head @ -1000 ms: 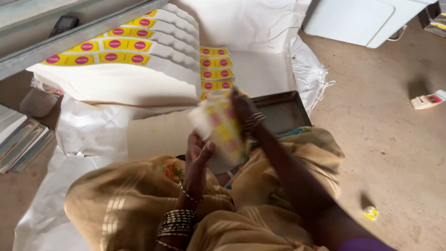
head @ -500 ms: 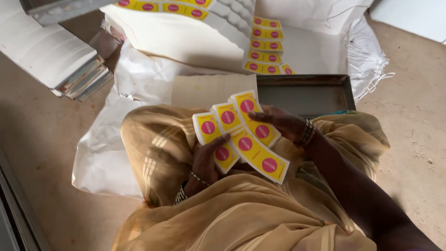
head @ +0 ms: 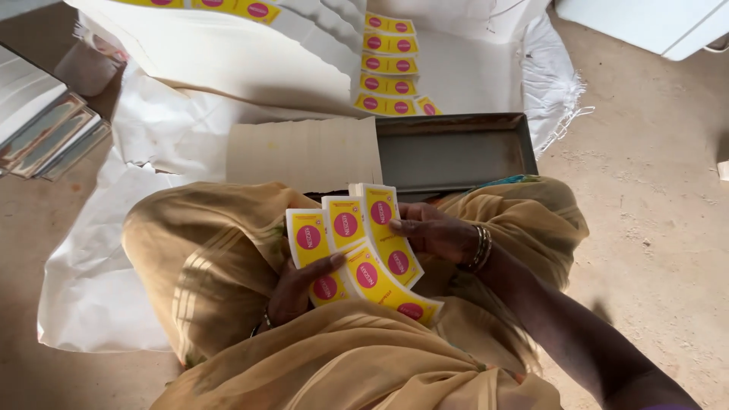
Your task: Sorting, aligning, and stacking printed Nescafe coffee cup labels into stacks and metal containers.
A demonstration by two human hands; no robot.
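- Left hand [head: 298, 287] low in the lap, fingers curled under a fan of yellow labels [head: 357, 250], thumb pressed across the front of the lowest ones; closed on them.
- Right hand [head: 434, 231] comes in from the right, fingertips pinching the right edge of the same fan near its upper strips; gripping too.
- The labels are long yellow strips, each with pink round spots; several spread out like cards, overlapping, held above the lap and just in front of the tray.
- Metal bangles [head: 481, 247] on the right wrist; thin bracelet on the left wrist, partly hidden by cloth.
- Person sits on the floor in mustard-yellow cloth [head: 205, 266], which covers the knees and lap around both hands.
- Grey metal tray [head: 456, 152] just beyond the hands; a fold of cloth overlaps its near edge.
- Stack of beige cardboard sheets [head: 304, 152] touching the tray's left side.
- More yellow label strips [head: 387, 64] laid in a column on white sheeting [head: 152, 144] further back.
- Stack of flat boards [head: 42, 129] at far left, well apart from the hands.
- Bare concrete floor [head: 653, 212] to the right.
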